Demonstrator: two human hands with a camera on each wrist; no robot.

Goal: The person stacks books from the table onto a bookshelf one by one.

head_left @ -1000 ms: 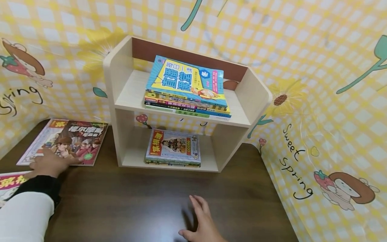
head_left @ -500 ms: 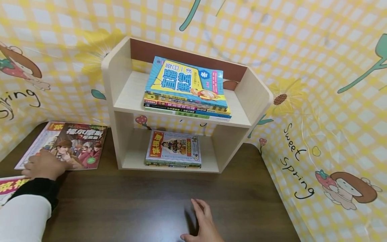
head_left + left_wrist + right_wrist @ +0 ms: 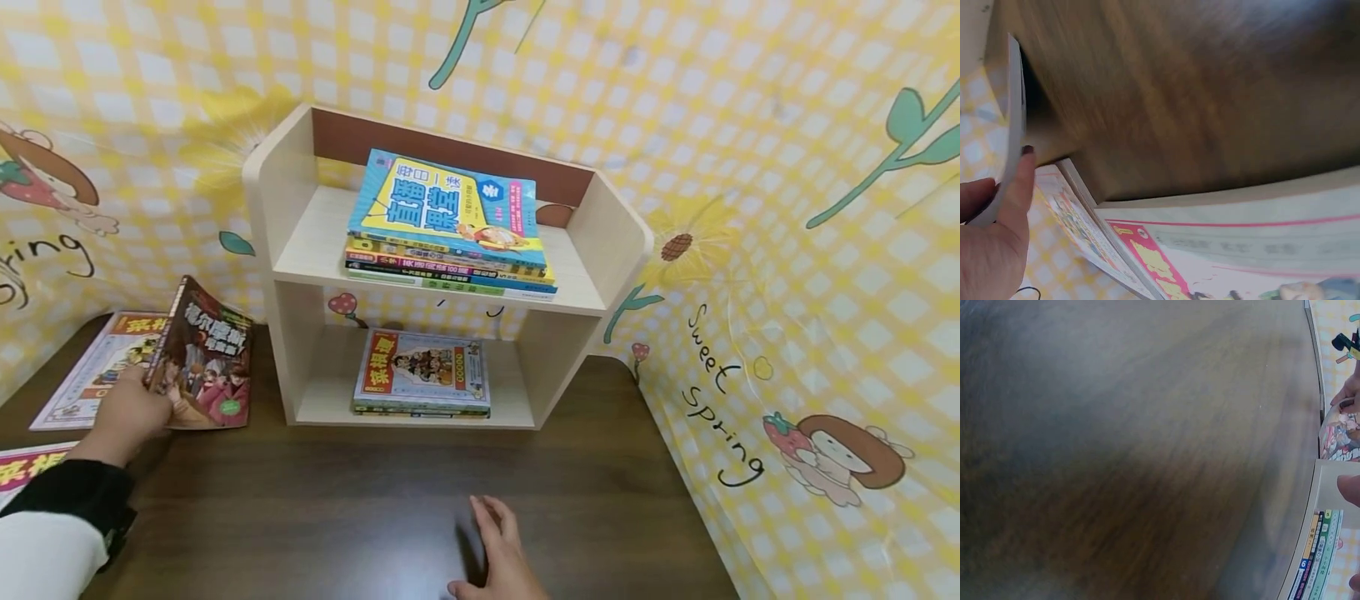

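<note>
My left hand (image 3: pixel 138 404) grips the left edge of a dark-covered comic book (image 3: pixel 206 358) and holds that edge tilted up off a larger pale book (image 3: pixel 78 379) lying under it. The left wrist view shows my thumb (image 3: pixel 1019 187) pressed on the raised book's edge (image 3: pixel 1017 106). On the brown table (image 3: pixel 360 492), near its front, my right hand (image 3: pixel 498 542) rests flat with straight fingers and holds nothing.
A pale wooden two-level shelf (image 3: pixel 288 250) stands against the yellow checked wall. Its upper level carries a stack of books (image 3: pixel 450 221), the lower level a small stack (image 3: pixel 423 375). Another book (image 3: pixel 22 471) lies at the table's left edge.
My left hand has gone from resting on the dark comic book to gripping its edge and tilting it upward. The right hand has stayed put.
</note>
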